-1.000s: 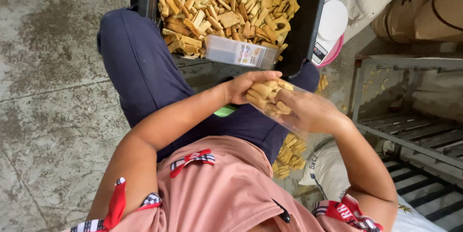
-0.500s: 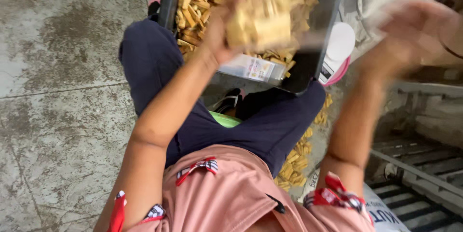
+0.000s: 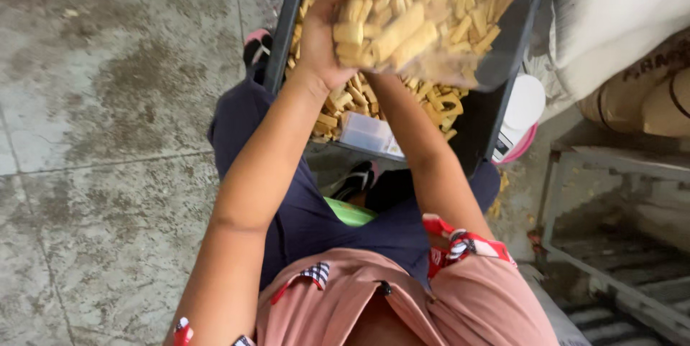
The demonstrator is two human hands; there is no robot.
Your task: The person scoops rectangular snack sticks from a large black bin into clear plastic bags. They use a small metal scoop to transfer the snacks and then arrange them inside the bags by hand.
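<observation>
stained concrete floor point(image 3: 108, 137), person seated. clear plastic bag point(image 3: 424, 19) of tan biscuit sticks held up over a black crate point(image 3: 503, 102) full of the same. left hand point(image 3: 323, 30) clasps the bag's side; right hand hidden behind it, grip can't tell. bag looks light, floppy, slippery; contents brittle, so support underneath. small clear tub point(image 3: 368, 132) in crate.

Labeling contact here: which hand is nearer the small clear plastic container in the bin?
Right. The right forearm passes directly over the clear container, its hand hidden behind the bag of biscuit sticks. The left hand grips that bag's left side, higher and further from the container.
</observation>
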